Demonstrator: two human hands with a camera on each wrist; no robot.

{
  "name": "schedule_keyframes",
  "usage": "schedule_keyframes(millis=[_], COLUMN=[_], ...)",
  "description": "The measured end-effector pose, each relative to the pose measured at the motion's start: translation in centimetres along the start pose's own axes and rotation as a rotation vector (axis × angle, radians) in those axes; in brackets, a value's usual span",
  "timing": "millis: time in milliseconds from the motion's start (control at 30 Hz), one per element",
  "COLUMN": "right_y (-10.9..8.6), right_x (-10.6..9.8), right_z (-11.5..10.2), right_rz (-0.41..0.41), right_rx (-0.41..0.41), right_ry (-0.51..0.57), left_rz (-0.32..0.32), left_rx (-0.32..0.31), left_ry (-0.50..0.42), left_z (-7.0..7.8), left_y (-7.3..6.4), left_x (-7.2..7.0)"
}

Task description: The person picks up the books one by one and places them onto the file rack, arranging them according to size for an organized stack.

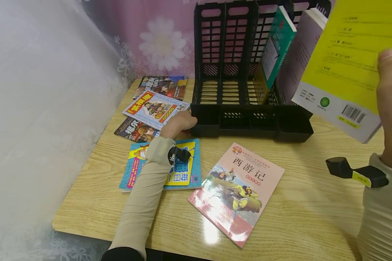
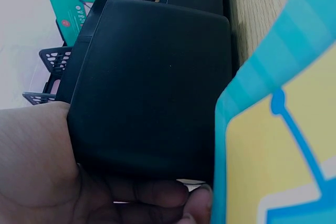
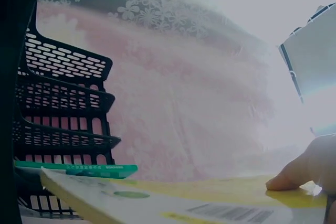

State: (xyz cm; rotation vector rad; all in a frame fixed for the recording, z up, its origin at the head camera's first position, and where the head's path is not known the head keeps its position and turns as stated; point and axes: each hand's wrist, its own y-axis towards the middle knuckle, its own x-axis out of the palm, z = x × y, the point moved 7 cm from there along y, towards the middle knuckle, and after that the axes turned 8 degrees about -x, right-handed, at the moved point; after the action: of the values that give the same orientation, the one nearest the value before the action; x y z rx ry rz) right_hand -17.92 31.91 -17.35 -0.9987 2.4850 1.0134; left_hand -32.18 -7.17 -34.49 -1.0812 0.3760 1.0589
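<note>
My right hand [image 1: 391, 105] grips a yellow book [image 1: 349, 69] by its side, thumb on the cover with the barcode, held up at the right of the rack. In the right wrist view the thumb [image 3: 296, 174] presses on that book. At the front left corner of the black book rack [image 1: 248, 125], my left hand [image 1: 179, 125] holds the small front bin [image 2: 152, 87], its fingers curled against the side. Inside the rack a green book [image 1: 279, 47] and a pale purple book [image 1: 300, 50] lean on the right.
A pink book [image 1: 236, 192] lies flat in front of the rack. Under my left forearm is a blue and yellow book [image 1: 182, 163]. Left of the rack lie a red and white book [image 1: 156, 107] and dark comic-style books [image 1: 166, 85]. A flowered curtain [image 1: 163, 43] hangs behind.
</note>
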Motion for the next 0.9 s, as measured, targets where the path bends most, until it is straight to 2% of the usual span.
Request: schedule_keyframes(millis=[100,167,267,400,633,767,900], right_y=[-1.1,-1.7,-2.2,-2.3,-1.7,-1.3,-0.6], right_x=[0.1,0.2,0.8,1.7,3.7,5.0,6.1], right_z=[-1.3,-2.3,-4.3,-5.9,-8.4,-9.1,-9.1], right_rz=[0.039,0.085,0.166,0.214,0.233,0.223,0.217], right_rx=[0.055,0.029,-0.145,-0.356,-0.577,-0.616,-0.552], right_ry=[-0.02,-0.021,0.039,0.167,0.265,0.256,0.297], left_rz=[0.005,0.004,0.004,0.005,-0.002,0.0,0.0], left_rx=[-0.004,-0.007,-0.008,-0.005,0.0,-0.006,0.0], left_ry=[0.006,0.007,0.005,-0.014,0.001,-0.011,-0.001], left_z=[-0.1,-0.1,-0.1,-0.1,-0.1,-0.2,-0.2], left_y=[0.0,0.1,0.1,0.1,0.1,0.1,0.1], left_x=[0.0,0.0,0.1,0.1,0.2,0.3,0.2])
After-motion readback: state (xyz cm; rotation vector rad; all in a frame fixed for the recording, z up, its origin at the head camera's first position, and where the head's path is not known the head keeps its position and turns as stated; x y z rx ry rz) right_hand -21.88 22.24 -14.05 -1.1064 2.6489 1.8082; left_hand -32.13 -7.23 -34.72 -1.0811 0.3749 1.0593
